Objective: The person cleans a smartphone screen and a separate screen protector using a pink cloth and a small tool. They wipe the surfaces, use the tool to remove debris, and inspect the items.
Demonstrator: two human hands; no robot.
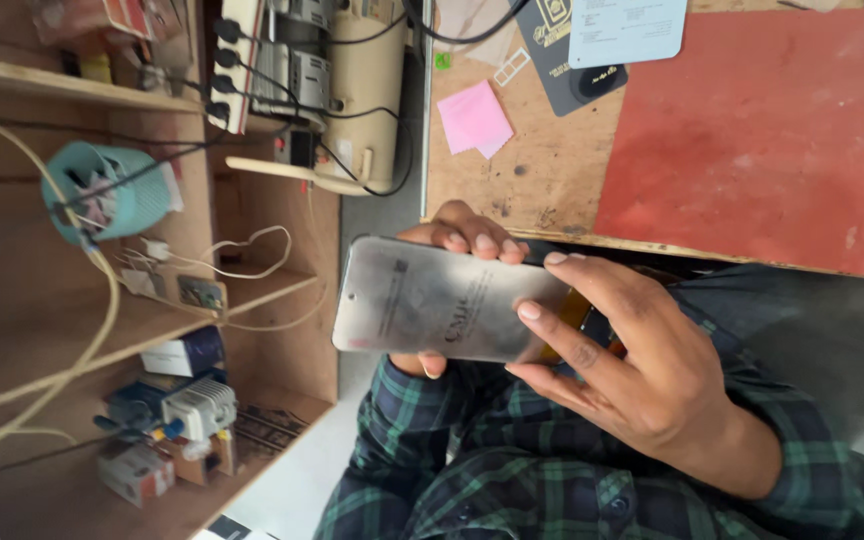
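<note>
The wooden counter (542,170) carries a red mat (762,140); a pink sticky note (472,118) lies near its edge. Off that edge, in open room, the right hand (632,370) and left hand (457,240) close their fingers (477,243) around a grey phone (432,300).

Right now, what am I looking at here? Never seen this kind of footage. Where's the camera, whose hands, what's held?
There is no machine here: a person works with two bare hands, and the one picture comes from a camera worn on their head, looking down. The view is turned sideways.

Both hands hold a phone, a flat grey slab with its smudged surface facing the camera. The right hand grips one end, fingers across the face. The left hand wraps from behind, so mostly its fingertips show. The sleeves are dark green plaid.

Beyond them is a wooden workbench with a red mat, a pink sticky note and a dark card under a pale paper. To the side, wooden shelves hold cables, small boxes and a teal cup.
</note>
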